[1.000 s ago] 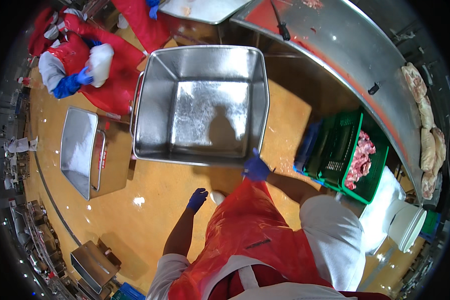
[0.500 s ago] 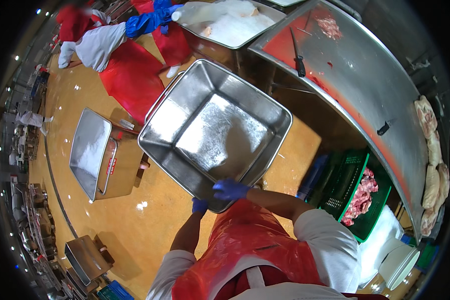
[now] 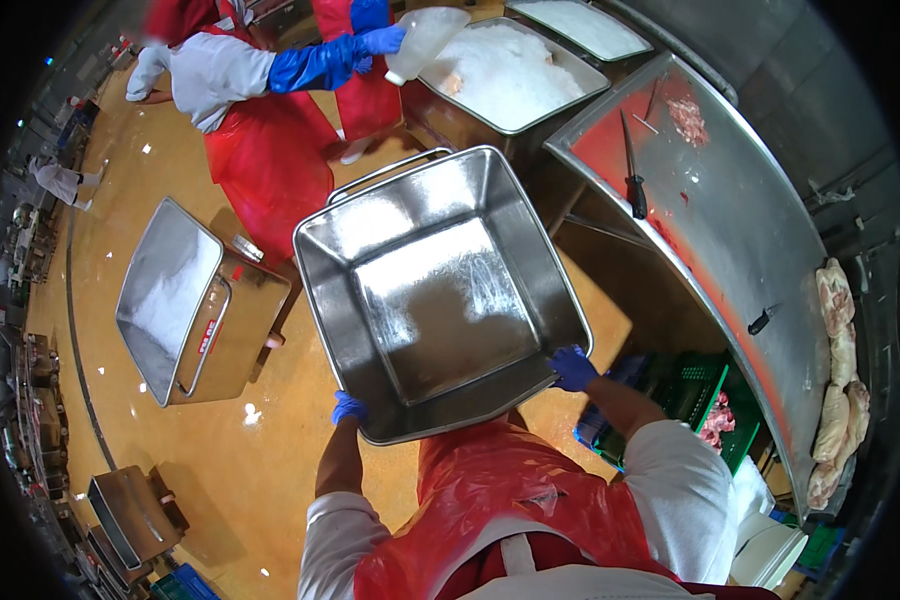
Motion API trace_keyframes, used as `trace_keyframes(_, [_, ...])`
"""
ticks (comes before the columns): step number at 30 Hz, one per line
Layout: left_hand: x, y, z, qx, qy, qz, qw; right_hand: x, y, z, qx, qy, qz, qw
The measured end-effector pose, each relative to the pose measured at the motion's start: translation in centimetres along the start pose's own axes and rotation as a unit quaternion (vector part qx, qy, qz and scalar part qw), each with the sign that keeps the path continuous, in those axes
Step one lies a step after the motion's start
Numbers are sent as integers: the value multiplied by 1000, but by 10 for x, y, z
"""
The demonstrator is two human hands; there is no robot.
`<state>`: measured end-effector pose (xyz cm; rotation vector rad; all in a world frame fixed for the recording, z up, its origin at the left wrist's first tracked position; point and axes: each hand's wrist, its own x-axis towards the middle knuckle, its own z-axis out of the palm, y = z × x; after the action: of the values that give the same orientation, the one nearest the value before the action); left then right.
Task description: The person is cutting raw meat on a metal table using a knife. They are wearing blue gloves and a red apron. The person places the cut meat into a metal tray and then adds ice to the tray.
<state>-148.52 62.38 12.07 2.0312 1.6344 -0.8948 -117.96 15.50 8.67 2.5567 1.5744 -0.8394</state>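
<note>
A square, bare steel meat tub [image 3: 380,255] with a bar handle on its far side stands right in front of me. My left hand [image 3: 348,407], in a blue glove, is closed over its near left corner rim. My right hand [image 3: 572,368], gloved the same, grips the rim at the near right corner. Both thumbs and the undersides of the fingers are partly hidden by the rim. My shadow falls inside the tub.
A steel cart of ice [image 3: 170,300] stands left. A co-worker in a red apron [image 3: 275,150] tips a white scoop [image 3: 432,40] at an ice bin [image 3: 510,75]. The steel table [image 3: 740,220] at right holds knives [image 3: 633,170] and meat pieces [image 3: 832,420]; green crates [image 3: 705,385] sit below.
My hands have moved apart along the rim, the right one to the right corner and the left one leftward. The tub has turned in view. The co-worker's scoop has shifted right and tilted.
</note>
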Motion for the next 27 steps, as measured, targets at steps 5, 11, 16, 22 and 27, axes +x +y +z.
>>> trace_keyframes(5, [28, -1, -34, 45, -13, 33, 998, 11, -34, 10, -61, 55, 87, 993])
trace_keyframes(11, [56, 10, -41, 69, -11, 44, 997, 45, -31, -21, -51, 8, 178, 983])
trace_keyframes(16, [71, 30, -30, 20, -71, 45, 996, 75, 20, -29, -86, 88, 211, 970])
trace_keyframes(22, [44, 76, -16, -36, -11, -22, 999, 129, 83, -73, -122, 60, 182, 974])
trace_keyframes(27, [54, 112, -25, -33, -4, -59, 998, 178, 124, -112, -94, 131, 124, 979])
